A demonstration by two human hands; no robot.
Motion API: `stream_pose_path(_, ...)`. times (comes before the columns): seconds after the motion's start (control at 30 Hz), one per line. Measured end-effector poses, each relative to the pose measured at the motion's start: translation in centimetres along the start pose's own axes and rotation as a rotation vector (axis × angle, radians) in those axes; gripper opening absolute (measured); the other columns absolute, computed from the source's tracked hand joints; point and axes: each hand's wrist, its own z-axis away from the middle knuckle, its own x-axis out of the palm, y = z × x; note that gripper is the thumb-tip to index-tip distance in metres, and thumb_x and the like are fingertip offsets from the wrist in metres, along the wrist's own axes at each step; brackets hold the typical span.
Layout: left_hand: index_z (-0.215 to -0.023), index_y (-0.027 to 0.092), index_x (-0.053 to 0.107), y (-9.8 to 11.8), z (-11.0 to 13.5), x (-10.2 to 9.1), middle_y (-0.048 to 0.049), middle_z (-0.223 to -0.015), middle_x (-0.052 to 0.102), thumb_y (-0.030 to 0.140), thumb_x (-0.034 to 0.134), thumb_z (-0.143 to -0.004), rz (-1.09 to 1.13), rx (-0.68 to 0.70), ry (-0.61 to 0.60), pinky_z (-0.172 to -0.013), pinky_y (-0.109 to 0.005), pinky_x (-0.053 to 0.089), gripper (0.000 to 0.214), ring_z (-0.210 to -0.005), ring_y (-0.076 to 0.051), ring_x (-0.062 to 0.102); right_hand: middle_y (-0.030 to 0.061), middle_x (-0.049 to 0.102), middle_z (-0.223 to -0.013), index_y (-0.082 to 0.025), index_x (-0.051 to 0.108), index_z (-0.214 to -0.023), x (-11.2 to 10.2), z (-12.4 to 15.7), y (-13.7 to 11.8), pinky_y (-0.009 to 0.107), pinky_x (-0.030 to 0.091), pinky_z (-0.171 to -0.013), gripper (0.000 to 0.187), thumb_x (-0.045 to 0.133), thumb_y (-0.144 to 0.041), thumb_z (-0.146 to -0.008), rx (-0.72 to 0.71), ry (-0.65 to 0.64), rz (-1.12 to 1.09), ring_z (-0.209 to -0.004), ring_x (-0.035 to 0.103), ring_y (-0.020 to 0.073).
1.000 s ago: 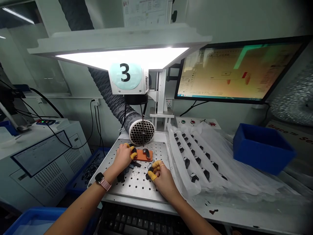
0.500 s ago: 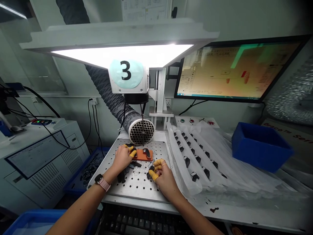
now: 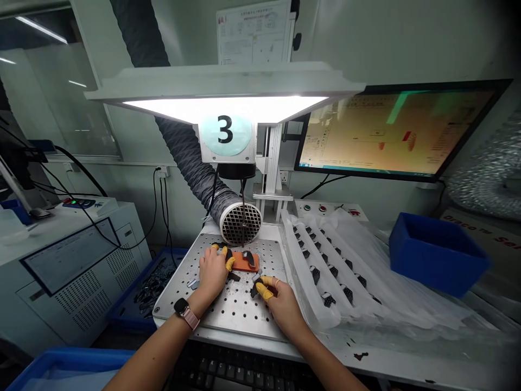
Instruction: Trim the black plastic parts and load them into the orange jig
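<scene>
My right hand point(image 3: 283, 304), with yellow finger cots on thumb and fingers, pinches a small black part with a dotted surface point(image 3: 255, 287) above the perforated metal plate point(image 3: 220, 317). My left hand point(image 3: 214, 271), also in yellow finger cots, is curled at the left end of an orange block point(image 3: 240, 262). Its fingertips are on a dark piece point(image 3: 228, 253) there, largely hidden by the fingers. A curved black part point(image 3: 248, 258) sits on the block's right side. Loose dark pieces point(image 3: 233, 277) lie beside and partly beneath my left hand.
Right of the plate, rows of black parts point(image 3: 315, 274) rest in white wrapping foam point(image 3: 305, 293). A blue bin point(image 3: 437, 260) stands farther right. Behind the block are a round hose grille point(image 3: 241, 224) and a numbered machine head point(image 3: 228, 138). A keyboard point(image 3: 236, 374) lies in front.
The whole view has shifted with the head. My left hand has moved over the loose dark pieces, covering more of them. My right hand still holds the small black part, turned slightly.
</scene>
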Motion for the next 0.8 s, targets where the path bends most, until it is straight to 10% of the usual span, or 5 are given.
stream_pose_path(0.27,-0.094,0.013,0.067,-0.4,-1.1,0.4,-0.0171,-0.114,0.055,0.038,0.049,-0.084,0.112,-0.058,-0.043,-0.085,-0.043,0.037,0.032,-0.108,-0.034,0.045,-0.0031,0.048,-0.051,-0.011,0.068,-0.091,0.0,-0.1,-0.6,0.021,0.025,-0.04,0.033,0.054,-0.036,-0.075,0.104,-0.041,-0.082,-0.04,0.034,0.0092)
stream_pose_path(0.53,-0.091,0.014,0.067,-5.1,0.3,-4.3,-0.0091,-0.098,0.064,0.031,0.046,-0.086,0.28,0.051,0.018,-0.087,-0.03,0.041,0.028,-0.099,-0.023,0.053,0.0024,0.061,-0.062,-0.013,0.065,-0.075,0.4,-0.1,-2.4,0.019,0.023,-0.036,0.029,0.064,-0.04,-0.066,0.185,0.007,-0.212,-0.04,0.039,0.0076)
stream_pose_path(0.8,-0.111,0.028,0.062,-11.1,4.0,-4.5,-0.0058,-0.113,0.062,0.026,0.052,-0.085,0.25,0.536,-0.063,-0.092,-0.032,0.042,0.028,-0.107,-0.021,0.053,0.0048,0.066,-0.072,-0.013,0.066,-0.087,-2.7,-0.7,-14.0,0.019,0.036,-0.041,0.027,0.069,-0.036,-0.073,-0.165,0.106,-0.304,-0.048,0.051,0.0094)
